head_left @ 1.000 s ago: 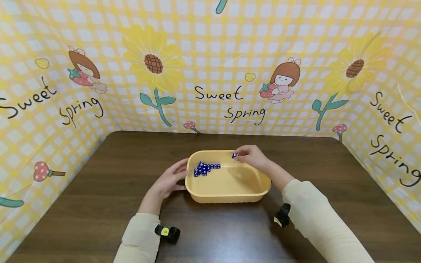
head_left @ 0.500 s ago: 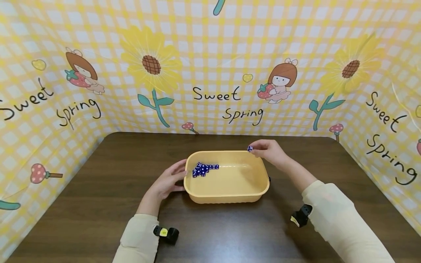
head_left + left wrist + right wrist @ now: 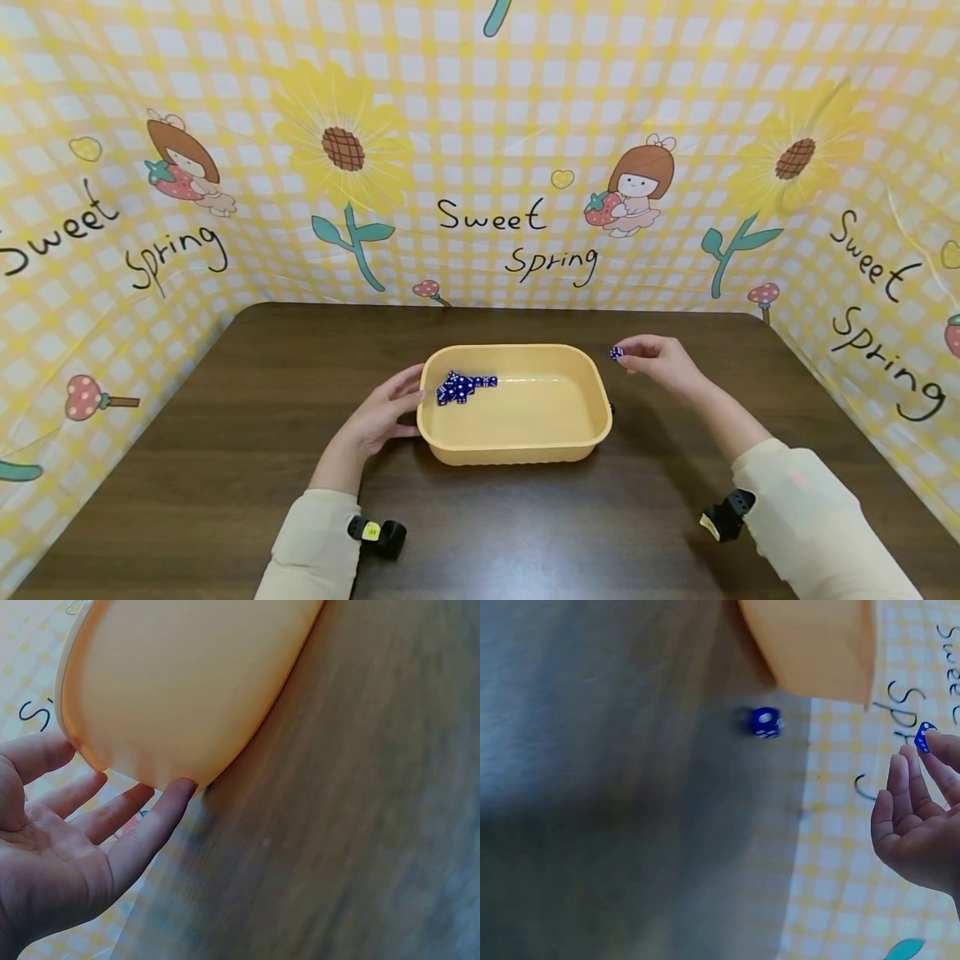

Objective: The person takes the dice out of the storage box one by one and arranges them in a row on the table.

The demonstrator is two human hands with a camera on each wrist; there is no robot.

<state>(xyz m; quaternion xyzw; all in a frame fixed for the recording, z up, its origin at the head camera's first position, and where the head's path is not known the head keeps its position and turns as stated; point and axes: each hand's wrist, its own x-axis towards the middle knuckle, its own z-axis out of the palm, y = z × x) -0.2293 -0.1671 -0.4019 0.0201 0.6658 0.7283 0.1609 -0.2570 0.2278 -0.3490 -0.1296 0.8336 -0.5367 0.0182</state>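
Observation:
My right hand (image 3: 664,365) pinches a blue die with white dots (image 3: 617,352) between thumb and fingertips. It is above the table, just past the right end of a yellow plastic tub (image 3: 517,455). In the right wrist view, another blue die (image 3: 766,722) lies on the table beside that end; the tub mostly hides it from the head view. Inside the tub, several blue dice (image 3: 455,389) sit bunched at the left, a short row trailing right. With spread, fairly straight fingers, my left hand (image 3: 386,410) touches the tub's left end.
The dark wooden table (image 3: 480,533) bears the tub near its middle. A yellow checked cloth (image 3: 487,150) with printed flowers and figures hangs behind and at both sides. Black wrist cameras sit on both sleeves.
My right hand has carried its pinched die rightward, from over the tub to outside its right end. The left hand stays against the tub, and the dice inside have not moved.

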